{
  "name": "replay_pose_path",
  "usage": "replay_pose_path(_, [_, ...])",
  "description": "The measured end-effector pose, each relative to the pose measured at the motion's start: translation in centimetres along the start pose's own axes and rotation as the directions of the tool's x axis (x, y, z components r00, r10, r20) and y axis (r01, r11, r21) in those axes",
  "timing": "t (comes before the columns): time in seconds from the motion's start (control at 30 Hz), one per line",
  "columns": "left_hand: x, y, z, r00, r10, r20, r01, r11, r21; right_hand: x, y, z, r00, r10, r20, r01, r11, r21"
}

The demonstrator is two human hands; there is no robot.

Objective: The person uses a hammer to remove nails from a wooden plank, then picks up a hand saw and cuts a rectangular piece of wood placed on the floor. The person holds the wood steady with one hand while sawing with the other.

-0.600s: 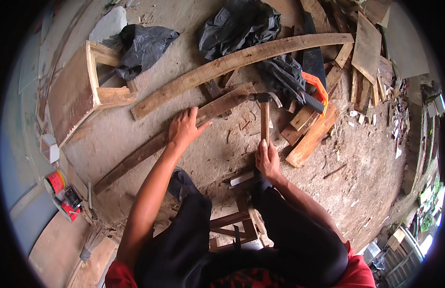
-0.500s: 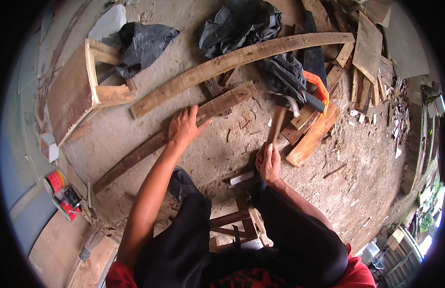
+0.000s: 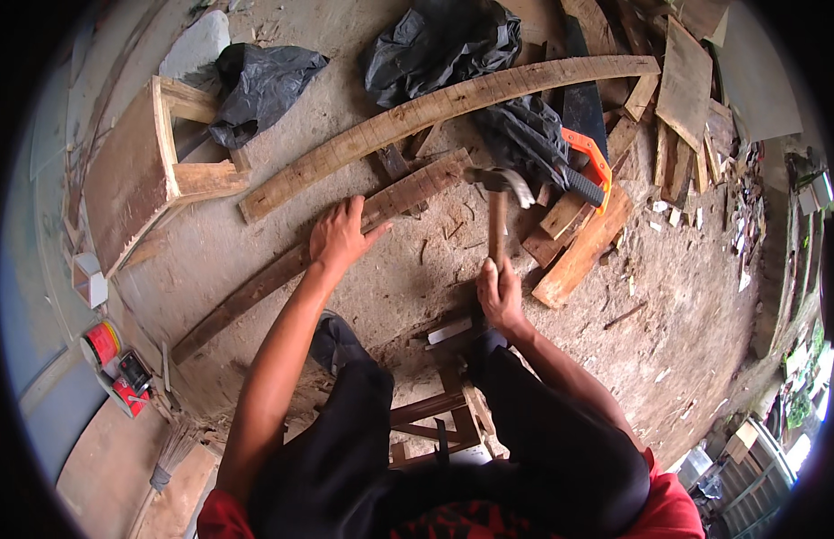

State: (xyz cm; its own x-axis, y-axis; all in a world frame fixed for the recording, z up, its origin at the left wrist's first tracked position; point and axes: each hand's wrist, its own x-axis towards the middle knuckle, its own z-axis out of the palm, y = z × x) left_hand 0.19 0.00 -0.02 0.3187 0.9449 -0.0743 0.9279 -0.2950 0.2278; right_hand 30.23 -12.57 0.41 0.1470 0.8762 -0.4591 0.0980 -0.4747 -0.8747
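Left hand [image 3: 338,238]: lying on top of the dark plank [image 3: 417,190], around the middle of its length. Fingers are stretching over the wood pretty close together, thumb sticking out to the right. Looks like it's resting there, not wrapping around; the palm side is hiding from me, so can't tell more.

Dark plank: running diagonally from near left to far right, its far part crossing over a short wood piece [image 3: 394,164] on the floor [image 3: 669,350].

Right hand [image 3: 501,295]: curling closed around the near end of the hammer [image 3: 498,220], thumb lying along the handle.

Hammer: pointing away from the person, claw curving off to the right. The head is hanging just beside the plank's far right end; honestly can't tell if they're touching.

Long pale plank [image 3: 453,101]: stretching past the dark one on the far side, bending thanks to the fisheye.

Orange tool with a black grip [image 3: 598,166]: sitting right of the hammer, by some wood offcuts [image 3: 586,256].

Black plastic bags [image 3: 444,54]: crumpling up on the far side.

Wooden box frame [image 3: 129,180]: standing over at far left.
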Motion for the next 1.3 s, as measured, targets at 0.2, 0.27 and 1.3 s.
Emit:
replay_pose_path(0.2, [0.0, 0.0, 0.1, 1.0, 0.0, -0.016, 0.0, 1.0, -0.03, -1.4, -3.4, 1.0, 0.997, 0.053, 0.055, -0.066, 0.961, 0.267])
replay_pose_path(0.27, [0.0, 0.0, 0.0, 1.0, -0.003, -0.016, 0.002, 0.999, -0.048, -1.9, -3.8, 1.0, 0.992, 0.112, 0.066, -0.124, 0.966, 0.229])
replay_pose_path(1.3, [2.2, -1.9, -6.2, 0.867, -0.124, 0.483, 0.341, 0.855, -0.392, -1.4, -6.1, -0.9, 0.993, -0.021, 0.117, 0.006, 0.992, 0.125])
